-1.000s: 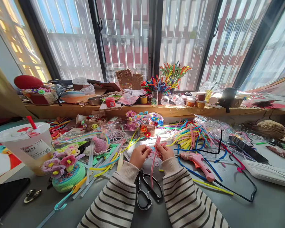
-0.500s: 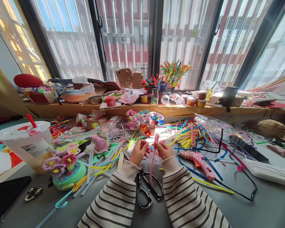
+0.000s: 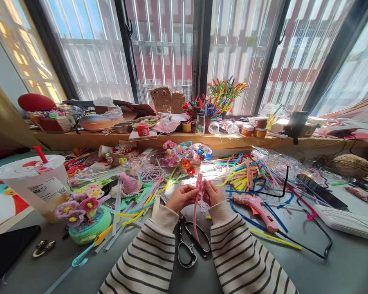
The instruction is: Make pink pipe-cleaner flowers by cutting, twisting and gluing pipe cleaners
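Note:
Pink pipe cleaners (image 3: 196, 210) rise between my two hands, bunched at the top, with one long end hanging down over the scissors. My left hand (image 3: 184, 197) has its fingers closed on the bunch from the left. From the other side, my right hand (image 3: 212, 193) pinches the same pipe cleaners near their upper part. Black-handled scissors (image 3: 187, 252) lie on the grey table just below, their blades partly hidden by my hands. Small pink bits (image 3: 203, 207) are scattered on the table beneath my hands.
To the right lie a pink glue gun (image 3: 257, 208) with its black cord and a pile of coloured pipe cleaners (image 3: 247, 173). On the left stand a drink cup (image 3: 46, 192) and a green pot with fuzzy flowers (image 3: 90, 224). A crowded windowsill (image 3: 159, 141) runs behind.
My left hand has moved right and now grips the pink pipe cleaners alongside my right hand. The hanging end has shifted slightly.

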{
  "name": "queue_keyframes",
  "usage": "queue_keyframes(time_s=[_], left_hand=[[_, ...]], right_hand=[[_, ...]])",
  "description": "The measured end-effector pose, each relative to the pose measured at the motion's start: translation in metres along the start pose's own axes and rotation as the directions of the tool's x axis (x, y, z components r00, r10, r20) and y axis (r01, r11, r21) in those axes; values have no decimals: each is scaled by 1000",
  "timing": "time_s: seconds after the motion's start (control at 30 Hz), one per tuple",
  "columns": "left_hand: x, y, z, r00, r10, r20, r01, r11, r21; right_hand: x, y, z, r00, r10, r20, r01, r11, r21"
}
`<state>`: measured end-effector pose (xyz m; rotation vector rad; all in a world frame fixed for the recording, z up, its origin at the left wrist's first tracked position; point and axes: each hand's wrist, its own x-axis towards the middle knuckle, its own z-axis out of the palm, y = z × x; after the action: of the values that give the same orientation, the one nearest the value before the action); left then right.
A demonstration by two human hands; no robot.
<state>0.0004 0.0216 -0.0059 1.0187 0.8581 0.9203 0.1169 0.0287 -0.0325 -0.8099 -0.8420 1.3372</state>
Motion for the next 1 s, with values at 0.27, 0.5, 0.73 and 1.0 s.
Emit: queue_keyframes(time_s=[0.27, 0.5, 0.73, 1.0], left_hand=[[3, -3, 1, 999, 27, 35, -27, 1000, -5], [2, -1, 3, 997, 57, -46, -52, 994, 98], [3, -2, 0, 996, 85, -7, -83, 985, 152], [5, -1, 1, 986, 148, -72, -141, 986, 92]], right_hand=[[0, -3, 0, 980, -195, -37, 190, 975, -114], [-5, -8, 5, 964, -256, -68, 246, 960, -132], [-8, -10, 7, 958, -282, -49, 269, 947, -177], [-6, -9, 5, 951, -276, -139, 241, 944, -223]])
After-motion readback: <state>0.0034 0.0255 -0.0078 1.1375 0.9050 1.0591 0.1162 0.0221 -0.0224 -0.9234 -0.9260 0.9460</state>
